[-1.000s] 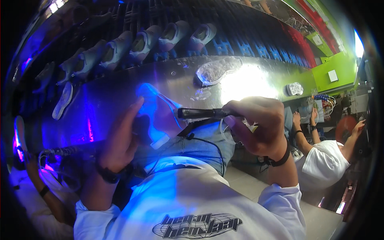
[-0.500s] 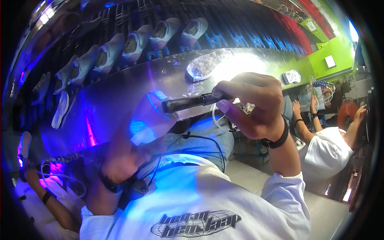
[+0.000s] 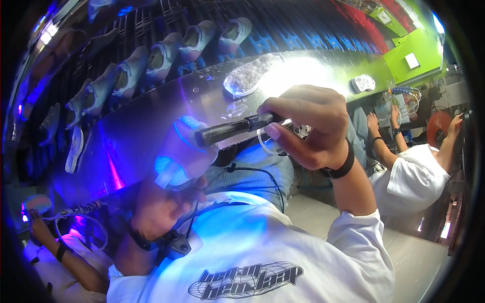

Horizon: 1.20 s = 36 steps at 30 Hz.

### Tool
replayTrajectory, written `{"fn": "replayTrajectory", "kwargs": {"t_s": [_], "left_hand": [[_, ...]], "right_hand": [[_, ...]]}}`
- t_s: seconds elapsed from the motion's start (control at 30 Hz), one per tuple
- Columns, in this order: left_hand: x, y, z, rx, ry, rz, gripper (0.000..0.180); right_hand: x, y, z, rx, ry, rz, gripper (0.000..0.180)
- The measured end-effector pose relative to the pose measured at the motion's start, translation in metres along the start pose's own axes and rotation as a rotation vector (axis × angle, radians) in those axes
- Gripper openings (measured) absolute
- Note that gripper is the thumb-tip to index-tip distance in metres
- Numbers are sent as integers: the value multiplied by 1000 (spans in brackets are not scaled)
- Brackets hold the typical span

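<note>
My right hand (image 3: 313,126) is closed around a black rod-shaped tool (image 3: 227,131) with a thicker far end. That end lies across the upper part of a pale shoe (image 3: 189,164) in this view; whether it touches is unclear. My left hand (image 3: 164,209), blurred, holds the shoe from below, its fingers partly hidden. A blue line and a blue patch glow on the shoe. Beyond my right hand, a shoe sole (image 3: 247,78) lies on the metal bench (image 3: 146,116) beside a bright glare.
Several pale shoes (image 3: 161,55) stand in a row on the dark rack behind the bench. Another sole (image 3: 75,149) lies at the left, and a white sole (image 3: 364,83) at the right. Co-workers sit on both sides: a hand (image 3: 38,224) at left, a white sleeve (image 3: 414,174) at right.
My right hand and the tool have shifted slightly left in the picture, as have the bench and shoes. Both hands keep their grip. The left co-worker's held piece has turned.
</note>
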<state>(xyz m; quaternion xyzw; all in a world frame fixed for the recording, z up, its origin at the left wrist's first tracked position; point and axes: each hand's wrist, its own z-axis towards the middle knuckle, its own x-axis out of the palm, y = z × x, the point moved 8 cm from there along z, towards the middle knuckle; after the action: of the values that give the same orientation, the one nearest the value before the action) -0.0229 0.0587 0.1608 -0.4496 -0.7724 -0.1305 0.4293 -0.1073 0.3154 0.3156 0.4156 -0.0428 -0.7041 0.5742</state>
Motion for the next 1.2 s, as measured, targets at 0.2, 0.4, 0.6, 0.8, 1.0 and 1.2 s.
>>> {"fn": "replayTrajectory", "kwargs": {"t_s": [0.2,0.4,0.6,0.8,1.0,1.2], "left_hand": [[2,1,-1,-11,-82,-19,55],[9,2,3,63,-24,237,51],[21,11,-1,-55,169,-111,54],[37,19,-9,-117,218,-390,58],[37,23,-8,-79,184,-308,46],[51,25,-7,-59,170,-256,35]], "right_hand": [[-3,-1,-2,0,-23,23,22],[-5,-3,-8,10,-50,79,23],[-5,-7,-16,40,-70,108,23],[2,-16,-24,121,-73,217,29],[14,-25,-39,213,-113,327,27],[25,-31,-56,238,-150,329,23]]}}
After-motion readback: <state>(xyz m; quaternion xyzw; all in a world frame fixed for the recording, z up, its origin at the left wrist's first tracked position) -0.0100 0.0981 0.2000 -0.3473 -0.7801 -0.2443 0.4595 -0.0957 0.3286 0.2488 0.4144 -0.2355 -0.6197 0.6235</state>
